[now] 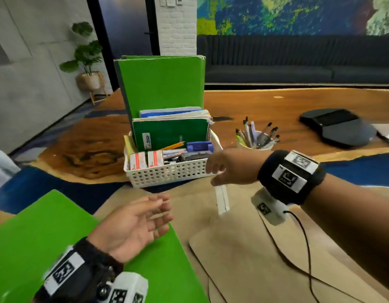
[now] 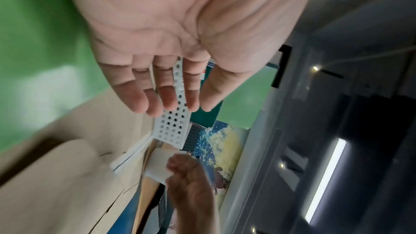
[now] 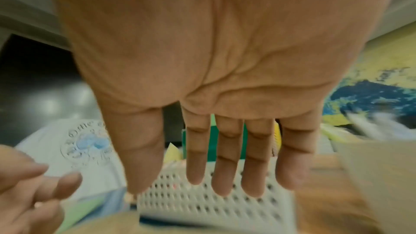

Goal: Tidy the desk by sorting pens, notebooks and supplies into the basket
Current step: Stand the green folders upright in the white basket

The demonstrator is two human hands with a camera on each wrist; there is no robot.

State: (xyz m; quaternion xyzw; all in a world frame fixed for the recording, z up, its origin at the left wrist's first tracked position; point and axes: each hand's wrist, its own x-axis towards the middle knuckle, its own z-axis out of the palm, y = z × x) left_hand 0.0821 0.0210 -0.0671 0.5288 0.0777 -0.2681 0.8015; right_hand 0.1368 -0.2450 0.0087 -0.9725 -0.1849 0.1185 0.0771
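Two hands work near the white basket (image 1: 167,173), which stands mid-desk holding notebooks (image 1: 170,132) and supply boxes; filling looks nearly done. Right hand (image 1: 229,166), fingers straight, empty, hovers at the basket's right corner; left hand (image 1: 132,226), palm up, relaxed, empty, hangs above a green folder (image 1: 36,237), probably the next pickup

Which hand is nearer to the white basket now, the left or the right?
Right. The right hand is at the white basket's right end, fingers straight. The left hand hovers open nearer the person, over a green folder, apart from it.
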